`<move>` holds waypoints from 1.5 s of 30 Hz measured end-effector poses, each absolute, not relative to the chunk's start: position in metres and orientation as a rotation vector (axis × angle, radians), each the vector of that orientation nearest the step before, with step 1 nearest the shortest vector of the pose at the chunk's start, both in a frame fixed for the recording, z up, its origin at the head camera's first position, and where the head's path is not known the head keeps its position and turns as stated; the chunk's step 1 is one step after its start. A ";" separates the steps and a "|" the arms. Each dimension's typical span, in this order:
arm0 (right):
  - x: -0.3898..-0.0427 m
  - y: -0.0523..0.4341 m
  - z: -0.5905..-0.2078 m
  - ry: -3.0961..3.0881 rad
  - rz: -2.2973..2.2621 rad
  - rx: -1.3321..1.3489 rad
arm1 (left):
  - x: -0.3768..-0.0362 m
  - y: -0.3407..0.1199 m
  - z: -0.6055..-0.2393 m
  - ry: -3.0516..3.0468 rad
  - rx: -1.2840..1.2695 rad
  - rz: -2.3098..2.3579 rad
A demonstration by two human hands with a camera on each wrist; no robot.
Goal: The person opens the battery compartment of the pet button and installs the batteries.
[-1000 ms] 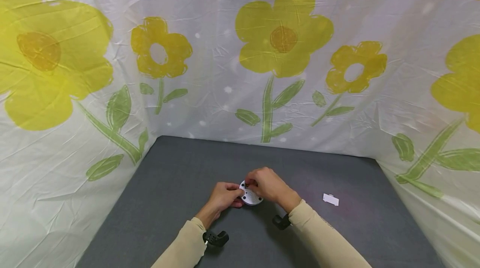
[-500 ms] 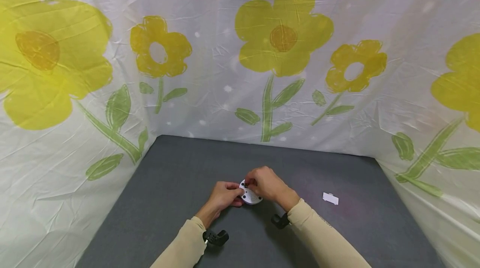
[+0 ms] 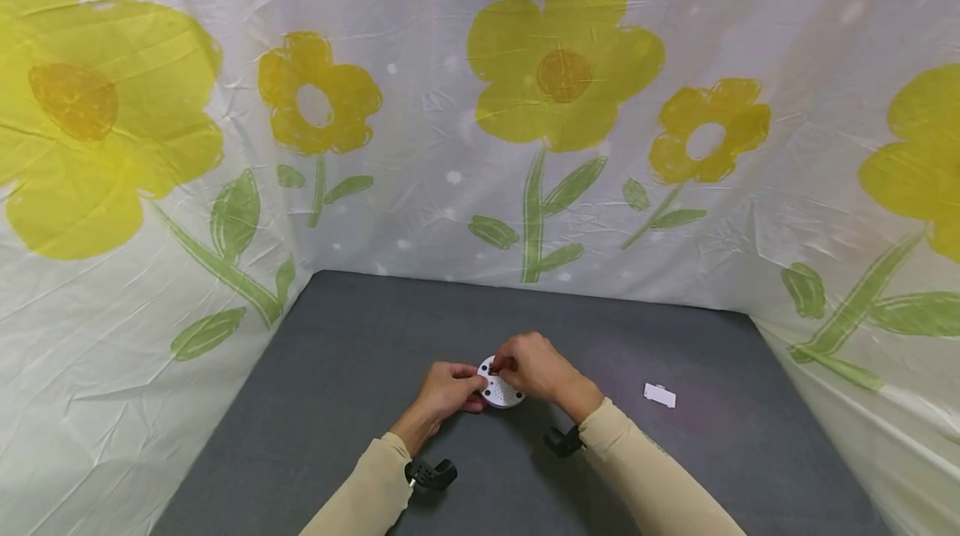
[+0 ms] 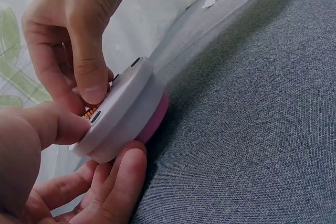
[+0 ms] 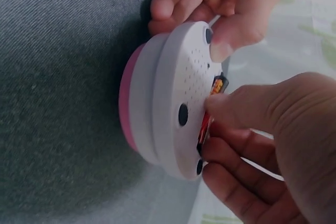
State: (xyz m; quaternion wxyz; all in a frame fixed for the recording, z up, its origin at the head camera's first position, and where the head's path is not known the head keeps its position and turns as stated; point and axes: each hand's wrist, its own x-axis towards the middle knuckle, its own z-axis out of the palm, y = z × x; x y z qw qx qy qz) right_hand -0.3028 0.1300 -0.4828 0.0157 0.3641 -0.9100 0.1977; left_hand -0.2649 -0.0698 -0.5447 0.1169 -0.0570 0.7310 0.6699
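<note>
A person's two hands work on a round white device (image 3: 501,391) with a pink base, low and centre on a grey mat (image 3: 360,353), the hands meeting over it. The left hand (image 3: 447,391) grips the device from nine o'clock, thumb pressed on its white face and fingers curled beneath the pink base, as the left wrist view shows (image 4: 123,111). The right hand (image 3: 534,368) comes in from three o'clock, its thumb and fingers pinched on a small red-and-orange battery (image 5: 206,123) that stands in an opening in the device's face; the right wrist view shows dark feet and a grid of fine holes on that face (image 5: 173,98). The device is tilted, its face turned away from the mat. A small white cover (image 3: 660,395) lies flat on the mat at three o'clock, well apart from the hands. A flower-printed sheet (image 3: 562,77) rises behind and beside the mat.
</note>
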 end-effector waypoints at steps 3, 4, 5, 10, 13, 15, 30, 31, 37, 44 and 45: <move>-0.301 0.134 -0.483 -2.816 0.607 1.109 | -0.264 -0.070 -0.546 2.145 -0.174 1.952; -0.301 0.136 -0.483 -2.813 0.606 1.096 | -0.264 -0.071 -0.546 2.143 -0.177 1.951; -0.301 0.137 -0.484 -2.811 0.593 1.081 | -0.264 -0.071 -0.547 2.142 -0.176 1.950; -0.302 0.146 -0.486 -2.800 0.577 1.010 | -0.265 -0.072 -0.548 2.131 -0.169 1.955; -0.302 0.150 -0.488 -2.813 0.623 0.957 | -0.265 -0.071 -0.548 2.127 -0.171 1.956; -0.301 0.152 -0.490 -2.828 0.665 0.917 | -0.265 -0.071 -0.548 2.123 -0.174 1.959; -0.296 0.144 -0.497 -3.019 0.907 0.594 | -0.263 -0.070 -0.548 2.116 -0.171 1.971; -0.296 0.142 -0.498 -3.024 0.916 0.580 | -0.263 -0.070 -0.548 2.112 -0.166 1.976; -0.295 0.135 -0.502 -3.006 0.933 0.519 | -0.264 -0.070 -0.548 2.109 -0.158 1.982; -0.300 0.136 -0.515 -2.946 0.936 0.530 | -0.265 -0.071 -0.547 2.100 -0.158 1.993; -0.301 0.136 -0.515 -2.952 0.934 0.517 | -0.265 -0.070 -0.547 2.099 -0.155 1.995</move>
